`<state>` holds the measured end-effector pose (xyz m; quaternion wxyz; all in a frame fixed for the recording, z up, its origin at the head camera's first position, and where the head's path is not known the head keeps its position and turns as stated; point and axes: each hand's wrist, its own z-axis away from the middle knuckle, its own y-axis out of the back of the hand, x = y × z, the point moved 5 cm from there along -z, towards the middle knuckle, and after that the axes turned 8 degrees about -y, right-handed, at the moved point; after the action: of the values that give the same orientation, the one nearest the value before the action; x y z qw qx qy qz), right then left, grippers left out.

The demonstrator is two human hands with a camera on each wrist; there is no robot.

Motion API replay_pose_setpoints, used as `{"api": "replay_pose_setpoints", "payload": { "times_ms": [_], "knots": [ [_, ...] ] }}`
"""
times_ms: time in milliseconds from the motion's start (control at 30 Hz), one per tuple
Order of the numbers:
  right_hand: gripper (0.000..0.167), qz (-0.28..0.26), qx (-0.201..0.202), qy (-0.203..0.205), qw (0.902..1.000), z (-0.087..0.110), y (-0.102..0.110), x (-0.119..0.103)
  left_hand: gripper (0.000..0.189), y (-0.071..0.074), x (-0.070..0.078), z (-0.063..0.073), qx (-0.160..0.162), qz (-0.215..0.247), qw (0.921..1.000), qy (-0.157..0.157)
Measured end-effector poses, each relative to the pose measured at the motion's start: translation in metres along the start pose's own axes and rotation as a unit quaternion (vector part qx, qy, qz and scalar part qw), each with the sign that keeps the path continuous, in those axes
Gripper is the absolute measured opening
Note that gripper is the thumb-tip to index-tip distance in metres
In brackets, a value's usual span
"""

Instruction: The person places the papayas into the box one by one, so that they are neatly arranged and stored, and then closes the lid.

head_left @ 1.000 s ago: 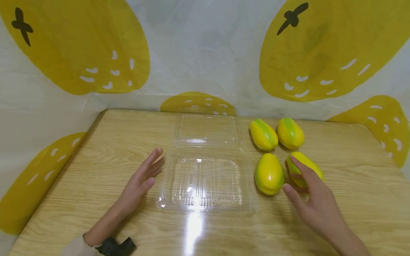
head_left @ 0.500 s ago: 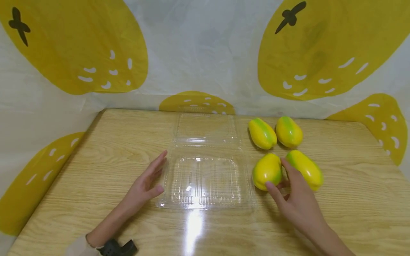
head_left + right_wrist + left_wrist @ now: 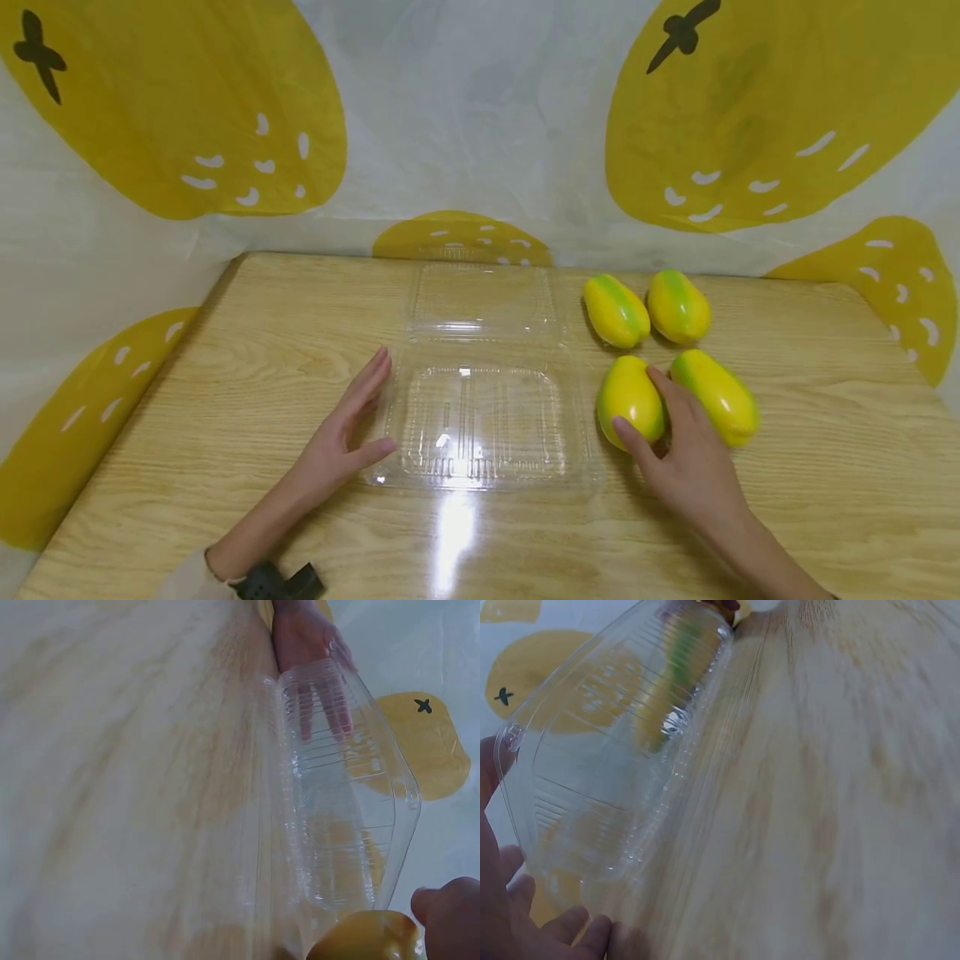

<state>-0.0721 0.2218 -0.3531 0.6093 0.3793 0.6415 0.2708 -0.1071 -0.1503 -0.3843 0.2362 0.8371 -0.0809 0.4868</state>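
Observation:
A clear plastic clamshell container (image 3: 480, 417) lies unfolded on the wooden table, its lid (image 3: 483, 300) toward the back. My left hand (image 3: 337, 450) is at its left side, fingers extended and thumb over the rim; the left wrist view shows these fingers (image 3: 562, 926) beside the clear wall. To the right of the container my right hand (image 3: 690, 467) grips a yellow-green papaya (image 3: 626, 400) between thumb and fingers. In the right wrist view this papaya (image 3: 367, 937) shows at the bottom edge, close to the container. Another papaya (image 3: 716, 396) lies just right of the hand.
Two more papayas, a left one (image 3: 617, 311) and a right one (image 3: 678, 307), lie side by side at the back right. A white cloth with yellow fruit prints (image 3: 480, 125) hangs behind the table (image 3: 262, 350). A black strap device (image 3: 277, 581) is on the left wrist.
My right hand has moved left from above the right-hand papaya and taken hold of the near-left one, which tilted briefly. My left hand has come nearer, its thumb reaching the container's edge.

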Motion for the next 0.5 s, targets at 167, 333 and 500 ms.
{"api": "replay_pose_setpoints", "payload": {
  "times_ms": [167, 333, 500],
  "knots": [
    [0.072, -0.022, 0.017, 0.005, 0.9996, -0.0003, -0.0045, 0.0041, 0.09, 0.0017, -0.0002, 0.0016, -0.012, 0.0, 0.9998, -0.018],
    [0.069, -0.044, 0.025, 0.005, 0.9987, -0.0006, -0.0077, 0.0064, 0.092, 0.0047, -0.0001, 0.0021, -0.024, -0.006, 0.9989, -0.039],
    [0.069, -0.047, 0.018, -0.004, 0.9987, 0.0001, -0.0069, 0.0069, 0.092, 0.0045, -0.0004, 0.0015, -0.028, -0.003, 0.9983, -0.051]
  ]
}}
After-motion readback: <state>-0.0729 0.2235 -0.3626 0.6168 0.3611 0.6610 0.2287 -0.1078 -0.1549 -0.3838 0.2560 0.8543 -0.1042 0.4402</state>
